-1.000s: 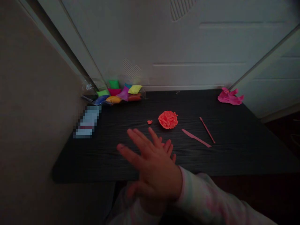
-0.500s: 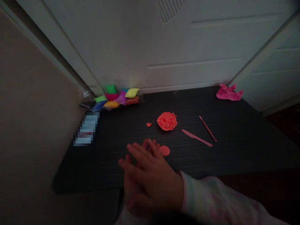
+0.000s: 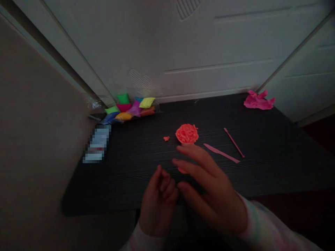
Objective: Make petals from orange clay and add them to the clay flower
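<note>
My left hand [image 3: 159, 202] is raised at the near table edge, its fingers curled toward the palm and the thumb pointing up. Whether anything lies inside it is hidden. Close beside it on the right, my right hand [image 3: 209, 190] hovers with fingers spread and no object in them. Beneath its fingers a flat round piece of orange clay [image 3: 182, 170] is partly covered. Just beyond the fingertips sits a ruffled orange clay mound [image 3: 186, 134], with a small orange clay scrap [image 3: 166, 138] to its left.
Right of the mound lie a pink plastic clay knife [image 3: 221, 152] and a thin pink modelling stick [image 3: 234, 143]. Crumpled pink material [image 3: 258, 101] is at the far right corner. Colourful packets [image 3: 134, 108] in clear plastic and a pixelated phone-like object [image 3: 97, 143] are on the left of the black table [image 3: 117, 188].
My hands were pressed together and have come apart. The right hand moved right and spread its fingers over the flat piece; the left hand's fingers now show curled.
</note>
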Demonstrator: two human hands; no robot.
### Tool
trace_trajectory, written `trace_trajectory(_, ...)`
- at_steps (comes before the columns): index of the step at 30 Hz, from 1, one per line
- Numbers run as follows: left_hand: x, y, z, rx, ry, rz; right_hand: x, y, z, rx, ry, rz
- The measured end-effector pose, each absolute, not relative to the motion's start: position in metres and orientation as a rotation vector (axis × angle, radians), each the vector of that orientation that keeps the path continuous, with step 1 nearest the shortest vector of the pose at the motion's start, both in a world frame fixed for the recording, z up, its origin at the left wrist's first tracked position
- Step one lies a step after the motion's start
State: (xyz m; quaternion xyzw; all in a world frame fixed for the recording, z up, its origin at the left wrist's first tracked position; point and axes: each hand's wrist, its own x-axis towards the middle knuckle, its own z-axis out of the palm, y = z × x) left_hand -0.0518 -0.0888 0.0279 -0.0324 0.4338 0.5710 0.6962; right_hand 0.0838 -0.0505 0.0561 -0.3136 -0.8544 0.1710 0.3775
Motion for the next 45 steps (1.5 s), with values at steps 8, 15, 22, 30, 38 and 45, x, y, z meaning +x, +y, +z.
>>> trace_trajectory(8, -0.069, -0.047, 0.032, 1.839, 1.62, 0.447, 0.122, -0.041, 0.013, -1.265, -2.202, 0.56)
trace_trajectory(15, -0.065, -0.038, 0.024, 1.995, 1.568, 0.25, 0.117, -0.043, 0.002, -1.265, -2.203, 0.592)
trace_trajectory(22, -0.063, -0.034, 0.032, 1.745, 1.512, 0.312, 0.113, -0.04, 0.003, -1.232, -2.24, 0.591)
trace_trajectory(30, -0.074, -0.039, 0.032, 1.787, 1.556, 0.353, 0.129, -0.041, 0.006, -1.133, -2.409, 0.155)
trace_trajectory(38, -0.086, -0.016, 0.026, 2.112, 1.501, 0.321, 0.159, -0.041, 0.022, -1.125, -2.439, 0.31)
trace_trajectory(45, -0.101, -0.012, 0.011, 2.099, 1.751, 0.533, 0.094, 0.001, 0.016, -0.73, -2.466, -0.064)
